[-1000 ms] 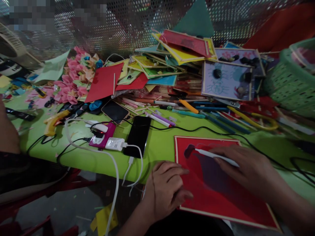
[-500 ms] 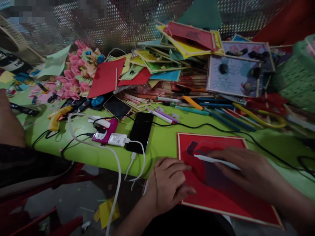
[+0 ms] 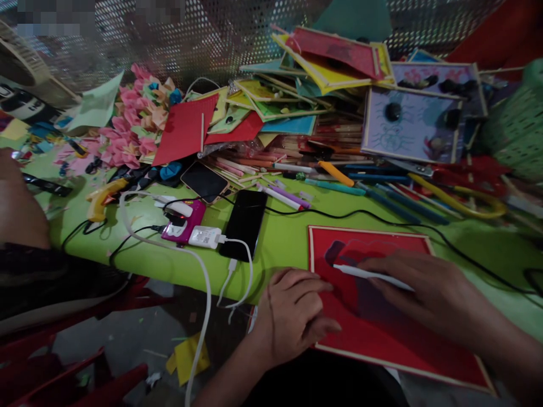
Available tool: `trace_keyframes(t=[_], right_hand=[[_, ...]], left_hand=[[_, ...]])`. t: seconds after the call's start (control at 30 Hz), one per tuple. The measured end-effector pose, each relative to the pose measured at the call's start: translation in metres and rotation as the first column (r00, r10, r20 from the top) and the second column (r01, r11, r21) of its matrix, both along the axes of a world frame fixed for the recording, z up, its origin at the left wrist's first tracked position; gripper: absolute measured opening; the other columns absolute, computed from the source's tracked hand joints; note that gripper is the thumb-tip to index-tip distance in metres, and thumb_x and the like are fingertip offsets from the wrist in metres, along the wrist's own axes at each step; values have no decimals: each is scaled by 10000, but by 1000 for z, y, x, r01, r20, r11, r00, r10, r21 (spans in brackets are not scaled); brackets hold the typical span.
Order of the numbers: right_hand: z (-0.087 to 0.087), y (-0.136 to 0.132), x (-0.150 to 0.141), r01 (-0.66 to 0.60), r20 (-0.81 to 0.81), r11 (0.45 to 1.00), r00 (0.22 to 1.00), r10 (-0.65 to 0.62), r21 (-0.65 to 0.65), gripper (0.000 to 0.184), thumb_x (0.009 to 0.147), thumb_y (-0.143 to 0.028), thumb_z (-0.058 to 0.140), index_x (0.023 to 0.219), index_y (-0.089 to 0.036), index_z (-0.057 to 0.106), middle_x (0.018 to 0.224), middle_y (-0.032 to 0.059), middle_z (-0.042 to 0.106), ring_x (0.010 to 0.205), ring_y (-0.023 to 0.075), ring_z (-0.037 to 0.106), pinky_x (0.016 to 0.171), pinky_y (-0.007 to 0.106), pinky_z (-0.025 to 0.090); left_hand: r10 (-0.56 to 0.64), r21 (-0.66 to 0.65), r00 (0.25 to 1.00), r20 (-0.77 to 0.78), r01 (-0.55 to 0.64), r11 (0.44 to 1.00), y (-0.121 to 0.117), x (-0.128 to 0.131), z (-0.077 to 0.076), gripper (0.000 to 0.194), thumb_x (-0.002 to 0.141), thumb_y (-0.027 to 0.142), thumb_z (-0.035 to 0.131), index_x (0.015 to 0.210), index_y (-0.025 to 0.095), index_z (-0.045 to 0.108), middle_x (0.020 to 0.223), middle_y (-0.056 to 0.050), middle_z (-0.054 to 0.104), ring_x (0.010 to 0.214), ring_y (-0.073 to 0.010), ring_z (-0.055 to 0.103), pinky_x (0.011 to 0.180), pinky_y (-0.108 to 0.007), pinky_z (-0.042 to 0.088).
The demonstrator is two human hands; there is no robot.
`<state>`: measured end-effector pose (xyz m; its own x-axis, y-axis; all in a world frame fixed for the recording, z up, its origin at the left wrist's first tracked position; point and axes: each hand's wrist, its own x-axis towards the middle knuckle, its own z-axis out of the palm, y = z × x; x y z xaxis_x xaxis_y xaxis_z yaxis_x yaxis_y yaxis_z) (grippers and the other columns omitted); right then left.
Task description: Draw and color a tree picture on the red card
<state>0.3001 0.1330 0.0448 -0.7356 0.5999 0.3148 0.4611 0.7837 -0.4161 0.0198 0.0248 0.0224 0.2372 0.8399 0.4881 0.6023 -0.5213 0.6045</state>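
Observation:
In the head view a red sheet of paper (image 3: 403,345) framed with thin pale sticks lies at the table's front edge. My right hand (image 3: 419,282) is closed around a slim white marker pen (image 3: 356,272). The pen's tip is at a dark patch near the sheet's upper left corner, and a faint wavy outline runs to the right of that patch. My left hand (image 3: 297,316) lies over the sheet's left edge, fingers loosely extended and thumb apart. Shadow from my right arm darkens the middle of the sheet.
Left of the sheet are a black phone (image 3: 244,224) and a purple power strip (image 3: 184,223) with white cables. A black cord (image 3: 339,215) crosses behind the sheet. Framed cards (image 3: 411,124), pens and scissors (image 3: 462,203) pile up behind. Another person's arm (image 3: 21,203) is at far left.
The camera view has shifted slightly, so everything sits a little further right and higher. The pen tip has moved slightly down beside the dark patch. My left hand stays on the sheet's edge.

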Motion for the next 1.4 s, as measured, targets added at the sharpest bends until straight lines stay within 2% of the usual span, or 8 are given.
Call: trace_keyframes(t=[0.27, 0.4, 0.63, 0.77, 0.9, 1.07, 1.27, 1.4], right_hand=[[-2, 1, 2, 21, -7, 999, 1000, -22, -38, 229, 1095, -261, 619, 1259, -292, 775, 1076, 45, 882, 852, 230, 841, 742, 350, 618], [2, 2, -1, 10, -29, 1000, 1000, -11, -21, 211, 1089, -258, 624, 1227, -282, 783, 1049, 49, 887, 821, 231, 841, 699, 340, 611], [7, 4, -6, 14, -37, 999, 999, -12, 43, 190, 1103, -263, 617, 1204, -268, 778, 1009, 36, 884, 783, 203, 838, 683, 313, 602], [2, 3, -2, 9, -26, 1000, 1000, -9, 27, 202, 1101, -263, 614, 1230, -277, 768, 1039, 41, 884, 825, 212, 845, 703, 324, 608], [-5, 0, 6, 87, 30, 996, 996, -86, -6, 248, 1102, -292, 614, 1295, -307, 769, 1126, 52, 886, 889, 250, 848, 770, 377, 624], [-8, -1, 9, 56, 33, 997, 998, -54, -47, 252, 1111, -275, 602, 1298, -307, 767, 1122, 63, 881, 898, 261, 836, 767, 388, 611], [-5, 3, 7, 168, 26, 985, 985, -169, 28, 224, 1109, -328, 609, 1233, -310, 794, 1061, 44, 885, 842, 273, 825, 739, 403, 590], [0, 4, 4, 149, 17, 988, 989, -150, 44, 210, 1114, -325, 608, 1223, -303, 786, 1058, 27, 890, 818, 248, 826, 714, 383, 580]], left_hand=[[6, 4, 999, -43, -6, 1000, 0, 0, -1, 561, 1214, 585, 442, 832, 238, 661, 1212, -36, 884, 1164, -203, 786, 1037, -376, 543], [6, 17, 1000, 24, -7, 1000, 0, 1, 0, 564, 1210, 603, 433, 854, 233, 667, 1189, -34, 885, 1155, -200, 787, 1033, -371, 546], [4, 13, 999, 43, -4, 1000, 0, 1, -1, 553, 1198, 608, 453, 864, 228, 677, 1174, -43, 884, 1150, -200, 779, 1055, -373, 542], [-9, 18, 999, 41, 8, 1000, 1, 1, 0, 531, 1203, 590, 466, 860, 225, 644, 1200, -24, 880, 1159, -193, 772, 1048, -367, 533], [-6, 6, 999, 50, 5, 1000, 1, 1, 2, 529, 1204, 581, 470, 852, 229, 649, 1198, -30, 882, 1153, -198, 776, 1040, -373, 542], [-5, -5, 999, 34, 5, 1000, 1, 0, 3, 534, 1211, 571, 457, 848, 232, 653, 1210, -29, 881, 1163, -199, 775, 1055, -372, 543], [-9, -9, 999, 35, 9, 1000, 0, -1, 2, 547, 1211, 586, 429, 864, 234, 664, 1201, -51, 880, 1156, -207, 773, 1058, -379, 544], [0, -22, 1000, -4, 0, 1000, -1, -1, 3, 554, 1221, 572, 414, 846, 235, 643, 1209, -44, 878, 1176, -203, 767, 1059, -376, 539]])
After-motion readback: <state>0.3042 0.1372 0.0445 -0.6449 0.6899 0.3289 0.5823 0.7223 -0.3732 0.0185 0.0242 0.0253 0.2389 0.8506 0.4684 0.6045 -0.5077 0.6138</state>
